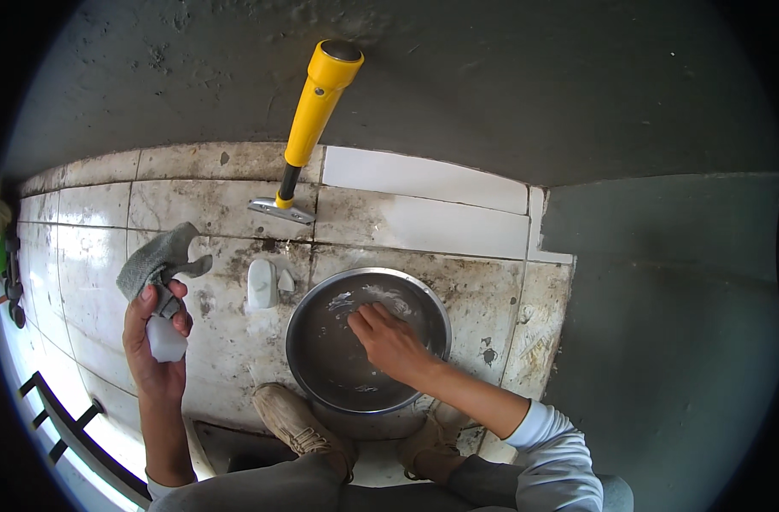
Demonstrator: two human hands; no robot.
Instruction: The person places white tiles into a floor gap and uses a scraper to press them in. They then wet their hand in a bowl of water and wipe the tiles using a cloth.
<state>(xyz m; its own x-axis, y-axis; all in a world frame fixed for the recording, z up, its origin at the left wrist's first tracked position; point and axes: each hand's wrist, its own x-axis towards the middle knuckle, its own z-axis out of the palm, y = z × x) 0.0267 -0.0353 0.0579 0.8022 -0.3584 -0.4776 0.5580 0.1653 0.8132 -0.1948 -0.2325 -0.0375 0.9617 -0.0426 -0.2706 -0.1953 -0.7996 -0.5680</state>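
My left hand point(155, 328) is closed on a grey cloth point(161, 256), bunched above the fingers. The same hand also grips a smooth white block point(166, 340) against the palm; its exact kind I cannot tell. A round metal basin point(300, 363) stands on the tiles before my feet, holding murky grey water with streaks of white foam. Over it reaches my right hand point(389, 341), fingers curled together and tips at the water. Whatever those fingers may pinch is hidden. Left of the basin lie a white rounded block point(261, 284) and a small white broken piece point(285, 281).
A scraper with a yellow handle point(311, 119) leans against the dark grey wall point(534, 85), its blade on the stained white tiles point(210, 205). Cleaner white tiles point(441, 183) run along the wall. My shoes point(296, 418) flank the basin's near edge. Dark metal bars point(74, 444) stand lower left.
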